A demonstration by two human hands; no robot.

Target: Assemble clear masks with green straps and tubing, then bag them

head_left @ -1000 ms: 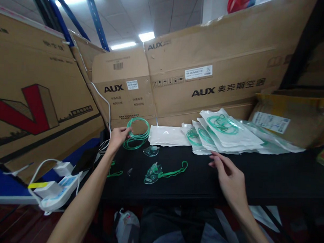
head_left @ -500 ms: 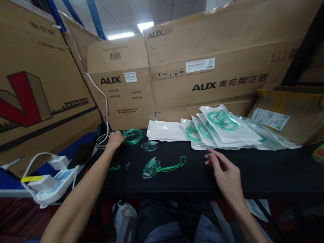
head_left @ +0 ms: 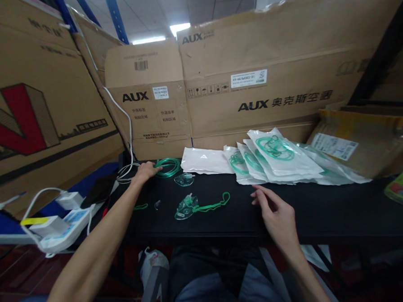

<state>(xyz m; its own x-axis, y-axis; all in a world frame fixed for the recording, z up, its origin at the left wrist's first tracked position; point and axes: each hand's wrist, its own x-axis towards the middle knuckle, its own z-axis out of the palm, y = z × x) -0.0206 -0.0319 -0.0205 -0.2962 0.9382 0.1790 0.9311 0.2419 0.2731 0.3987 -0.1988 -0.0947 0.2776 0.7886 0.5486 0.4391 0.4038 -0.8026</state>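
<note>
My left hand (head_left: 146, 171) reaches to the far left of the black table (head_left: 336, 212); its fingers lie stretched on the left edge of a coil of green tubing (head_left: 168, 167), which rests flat on the table. My right hand (head_left: 275, 212) rests on the table with fingers spread, holding nothing, just in front of a fanned stack of sealed packets (head_left: 278, 159) with green tubing inside. Between my hands lie a clear mask with a green strap (head_left: 186, 209), a smaller clear mask piece (head_left: 183, 180), a tiny clear part (head_left: 157, 205) and a short green strap (head_left: 140, 207).
A flat white pouch (head_left: 206, 161) lies behind the masks. Large AUX cardboard boxes (head_left: 259, 82) wall in the back and left. A white power strip (head_left: 62, 229) with cables and a dark flat object (head_left: 100, 190) sit at the left. A brown parcel (head_left: 357, 141) stands at the right.
My left hand has lowered the green tubing coil, held up a second ago, flat onto the table. My right hand has barely moved. The camera has tilted slightly.
</note>
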